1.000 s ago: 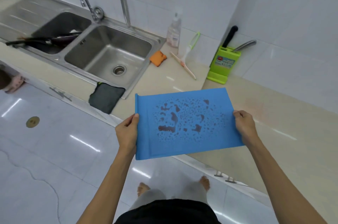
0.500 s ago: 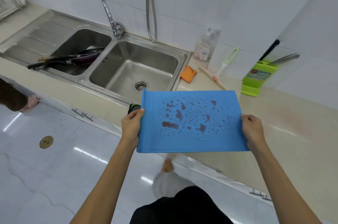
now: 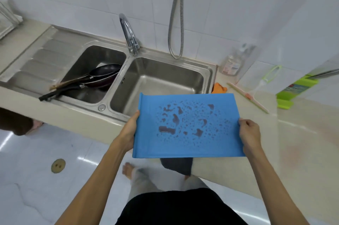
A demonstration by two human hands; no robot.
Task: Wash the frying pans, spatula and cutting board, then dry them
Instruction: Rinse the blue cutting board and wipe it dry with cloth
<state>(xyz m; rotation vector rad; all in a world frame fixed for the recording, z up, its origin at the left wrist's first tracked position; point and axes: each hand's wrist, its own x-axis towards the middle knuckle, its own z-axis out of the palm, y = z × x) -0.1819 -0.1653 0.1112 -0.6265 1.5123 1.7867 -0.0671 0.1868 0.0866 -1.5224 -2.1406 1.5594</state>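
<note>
I hold a blue cutting board flat in front of me, over the counter's front edge and the near corner of the right sink basin. Dark drops and puddles speckle its top. My left hand grips its left edge and my right hand grips its right edge. Two dark frying pans lie stacked in the left basin, their black handles pointing out to the left. A wooden handle, probably the spatula, rests beside them.
A chrome faucet stands between the basins, with a shower hose on the wall. Right of the sink are a soap bottle, an orange sponge, a squeegee and a green knife block. A dark cloth hangs under the board.
The view has swung left and closer to the sink, so the board now hangs over the right basin's near corner. Both hands keep the same grip on its edges.
</note>
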